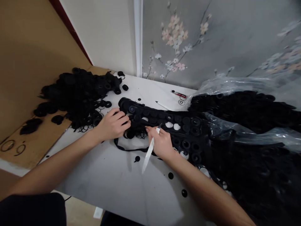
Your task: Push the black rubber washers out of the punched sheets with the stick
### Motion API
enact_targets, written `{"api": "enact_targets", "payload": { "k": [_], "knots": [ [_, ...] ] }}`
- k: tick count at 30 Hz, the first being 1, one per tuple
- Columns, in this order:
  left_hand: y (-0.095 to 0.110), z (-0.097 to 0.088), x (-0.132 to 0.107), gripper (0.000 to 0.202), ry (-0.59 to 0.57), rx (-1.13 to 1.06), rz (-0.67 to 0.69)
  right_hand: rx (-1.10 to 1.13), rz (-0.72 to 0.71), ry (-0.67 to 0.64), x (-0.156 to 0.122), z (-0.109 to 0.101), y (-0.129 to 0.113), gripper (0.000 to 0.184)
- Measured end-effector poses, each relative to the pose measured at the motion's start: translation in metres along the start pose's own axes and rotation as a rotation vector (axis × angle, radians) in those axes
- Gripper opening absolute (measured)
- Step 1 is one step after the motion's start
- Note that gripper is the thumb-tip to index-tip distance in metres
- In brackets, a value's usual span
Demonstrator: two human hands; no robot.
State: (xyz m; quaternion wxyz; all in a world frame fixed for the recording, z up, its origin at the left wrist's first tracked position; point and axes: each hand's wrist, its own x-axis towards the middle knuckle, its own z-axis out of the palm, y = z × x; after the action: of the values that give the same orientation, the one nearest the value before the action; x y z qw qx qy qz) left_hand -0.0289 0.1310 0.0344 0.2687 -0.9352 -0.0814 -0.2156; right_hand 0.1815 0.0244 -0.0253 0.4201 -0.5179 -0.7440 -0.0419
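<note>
A long black moulded rubber sheet (160, 116) with rows of round cup and ring shapes lies across the white table; white pieces sit in a few of its rounds. At the sheet's left end, my left hand (115, 124) has its fingers curled closed on the rubber. My right hand (161, 141) rests at the sheet's near edge, closed around a slim white-handled knife (149, 153). Its dark pointed tip sticks up past the fingers, and the handle slants toward me. Whether the right fingertips also pinch rubber is hard to see. Thin black loops hang between the hands.
Black rubber scraps and rings (80, 91) are heaped at the left. Clear plastic bags (235, 83) with many black rings fill the right side. A second white tool (162, 105) and a red cutter (179, 94) lie behind the sheet. Small black discs (170, 175) dot the table.
</note>
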Motion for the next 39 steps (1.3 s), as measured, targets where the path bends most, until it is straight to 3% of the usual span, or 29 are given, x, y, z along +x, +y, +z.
{"api": "enact_targets", "payload": {
  "k": [4,7,10,12,15,18,25,29,35,37,39],
  "knots": [
    [0.011,0.006,-0.009,0.015,0.030,-0.025,-0.017,0.100,0.102,0.012,0.000,0.001,-0.002,0.015],
    [0.021,0.003,-0.008,0.017,-0.103,-0.074,-0.083,0.067,0.106,-0.011,0.000,0.002,-0.001,0.016],
    [0.027,-0.012,0.002,0.024,-0.258,-0.198,-0.213,0.036,0.074,-0.046,0.001,0.000,0.002,0.016],
    [0.031,-0.022,0.009,0.032,-0.299,-0.319,-0.304,0.073,0.033,-0.080,0.003,-0.001,0.003,0.016],
    [0.035,-0.024,0.017,0.030,-0.256,-0.335,-0.319,0.153,0.046,-0.136,0.004,-0.002,0.002,0.016],
    [0.039,-0.012,0.018,0.011,-0.170,-0.245,-0.231,0.201,0.121,-0.161,0.005,-0.001,0.002,0.019],
    [0.038,0.008,0.006,0.014,0.141,-0.277,0.014,0.380,0.408,-0.185,0.011,-0.004,0.001,0.027],
    [0.037,0.015,0.004,0.017,0.210,-0.366,0.070,0.339,0.447,-0.170,0.013,-0.007,0.000,0.029],
    [0.041,0.018,0.010,0.014,0.074,-0.526,-0.134,0.361,0.302,-0.013,0.008,-0.010,-0.002,0.029],
    [0.042,0.016,0.010,0.004,0.054,-0.572,-0.241,0.329,0.217,-0.009,0.006,-0.010,-0.002,0.030],
    [0.042,0.015,0.010,0.021,0.037,-0.627,-0.403,0.303,0.133,-0.065,0.006,-0.012,-0.002,0.030]
  ]
}}
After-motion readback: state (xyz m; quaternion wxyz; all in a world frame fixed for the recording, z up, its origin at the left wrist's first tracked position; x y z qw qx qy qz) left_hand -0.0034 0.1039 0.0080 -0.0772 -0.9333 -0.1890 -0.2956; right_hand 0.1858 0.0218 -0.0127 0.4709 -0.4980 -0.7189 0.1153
